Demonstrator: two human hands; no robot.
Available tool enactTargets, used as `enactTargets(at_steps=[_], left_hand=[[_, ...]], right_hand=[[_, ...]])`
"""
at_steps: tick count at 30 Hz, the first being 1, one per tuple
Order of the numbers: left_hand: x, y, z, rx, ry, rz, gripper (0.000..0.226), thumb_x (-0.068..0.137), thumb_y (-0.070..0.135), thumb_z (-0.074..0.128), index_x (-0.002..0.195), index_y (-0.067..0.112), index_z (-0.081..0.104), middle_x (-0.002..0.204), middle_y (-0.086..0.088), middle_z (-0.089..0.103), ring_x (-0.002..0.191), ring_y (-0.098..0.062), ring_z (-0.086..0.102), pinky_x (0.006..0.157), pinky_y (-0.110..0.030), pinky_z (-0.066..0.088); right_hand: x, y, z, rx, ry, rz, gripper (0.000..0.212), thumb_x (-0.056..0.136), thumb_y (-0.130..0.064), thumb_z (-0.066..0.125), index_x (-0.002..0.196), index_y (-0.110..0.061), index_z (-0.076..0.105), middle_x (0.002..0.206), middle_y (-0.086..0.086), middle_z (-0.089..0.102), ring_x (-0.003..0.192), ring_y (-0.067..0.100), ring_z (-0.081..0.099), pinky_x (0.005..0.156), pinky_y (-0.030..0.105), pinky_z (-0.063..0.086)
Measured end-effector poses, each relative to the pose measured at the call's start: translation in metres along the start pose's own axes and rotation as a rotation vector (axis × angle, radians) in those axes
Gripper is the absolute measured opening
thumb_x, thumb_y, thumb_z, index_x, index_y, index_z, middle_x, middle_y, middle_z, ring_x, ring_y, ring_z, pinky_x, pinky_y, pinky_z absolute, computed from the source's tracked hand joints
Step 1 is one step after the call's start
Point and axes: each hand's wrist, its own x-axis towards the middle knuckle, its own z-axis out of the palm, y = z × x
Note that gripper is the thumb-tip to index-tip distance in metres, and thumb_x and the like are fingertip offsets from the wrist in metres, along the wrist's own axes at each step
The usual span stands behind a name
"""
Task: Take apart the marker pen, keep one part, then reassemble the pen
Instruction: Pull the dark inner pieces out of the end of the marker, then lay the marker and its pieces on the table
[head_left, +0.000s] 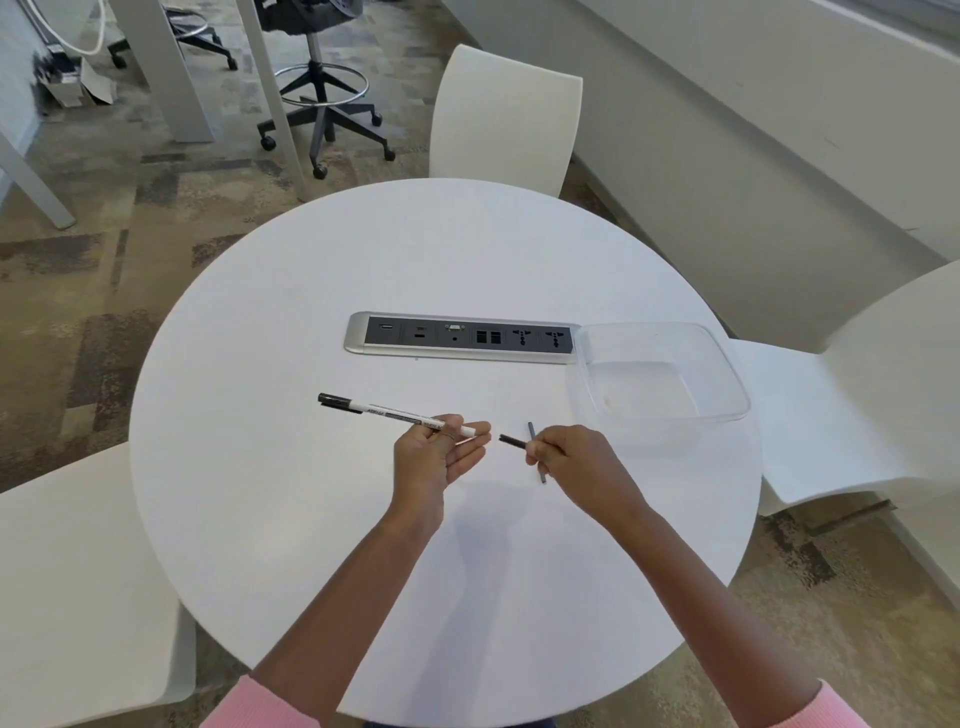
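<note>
From the head view, you are looking down on a round white table (311, 519) with your two forearms reaching in from its near edge, pink sleeves (254, 706) at the bottom. Your left hand (431, 457) is closed on the white marker barrel (395, 413), pinching it near its open end, which pokes out just past your fingers toward the table's middle; the barrel slants up and away to the left, with its black cap (337, 401) still on the far end, held clear of the tabletop. Your right hand (571, 457) is clamped on a short dark end piece (511, 441), whose tip points at the barrel's open end; the two are near each other but apart. A thin dark ink rod (536, 452) sits crosswise by your right fingers; you cannot tell whether it lies on the table or is gripped too. Toward the table's right edge stands a clear plastic tray (727, 374), just beside the right end of the silver power socket strip (358, 332) set into the table's centre. White chairs (504, 114) stand around the table.
</note>
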Motion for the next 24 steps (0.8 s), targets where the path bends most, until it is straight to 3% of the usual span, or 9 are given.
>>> enactTargets(at_steps=[6, 9, 13, 19, 24], left_hand=[[0.008, 0.003, -0.019, -0.016, -0.027, -0.083, 0.017, 0.091, 0.005, 0.050, 0.076, 0.002, 0.057, 0.073, -0.007, 0.074, 0.072, -0.017, 0.072, 0.066, -0.022, 0.058], [0.010, -0.002, -0.022, -0.050, -0.035, -0.149, 0.018, 0.091, 0.003, 0.049, 0.076, 0.000, 0.057, 0.077, -0.010, 0.072, 0.069, -0.017, 0.072, 0.068, -0.023, 0.059], [0.012, -0.011, -0.024, -0.086, 0.003, -0.196, 0.018, 0.091, 0.005, 0.050, 0.076, -0.002, 0.056, 0.068, -0.006, 0.068, 0.059, -0.015, 0.070, 0.061, -0.023, 0.059], [0.014, -0.016, -0.025, -0.053, 0.028, -0.232, 0.018, 0.091, 0.005, 0.051, 0.075, 0.000, 0.057, 0.075, -0.009, 0.055, 0.051, -0.010, 0.063, 0.060, -0.020, 0.057], [0.016, -0.017, -0.029, -0.039, 0.032, -0.250, 0.016, 0.092, 0.004, 0.049, 0.078, 0.003, 0.056, 0.074, -0.008, 0.054, 0.067, -0.017, 0.055, 0.057, -0.018, 0.056]], right_hand=[[0.006, 0.025, 0.010, -0.014, 0.159, 0.063, 0.019, 0.088, -0.014, 0.053, 0.082, -0.001, 0.065, 0.065, 0.005, 0.052, 0.058, 0.017, 0.044, 0.048, 0.020, 0.029], [0.016, 0.039, 0.028, -0.019, 0.200, 0.110, 0.017, 0.086, -0.013, 0.053, 0.084, -0.002, 0.067, 0.081, 0.013, 0.064, 0.067, 0.020, 0.051, 0.049, 0.018, 0.032], [0.027, 0.047, 0.050, -0.090, 0.219, 0.119, 0.019, 0.087, -0.010, 0.051, 0.094, -0.001, 0.066, 0.097, 0.019, 0.060, 0.088, 0.030, 0.058, 0.067, 0.027, 0.038], [0.036, 0.048, 0.069, -0.170, 0.248, 0.104, 0.018, 0.088, -0.009, 0.050, 0.092, 0.003, 0.064, 0.096, 0.022, 0.057, 0.087, 0.035, 0.058, 0.072, 0.038, 0.047], [0.039, 0.048, 0.078, -0.172, 0.267, 0.090, 0.018, 0.087, -0.004, 0.051, 0.101, 0.002, 0.060, 0.101, 0.022, 0.059, 0.095, 0.036, 0.056, 0.077, 0.041, 0.047]])
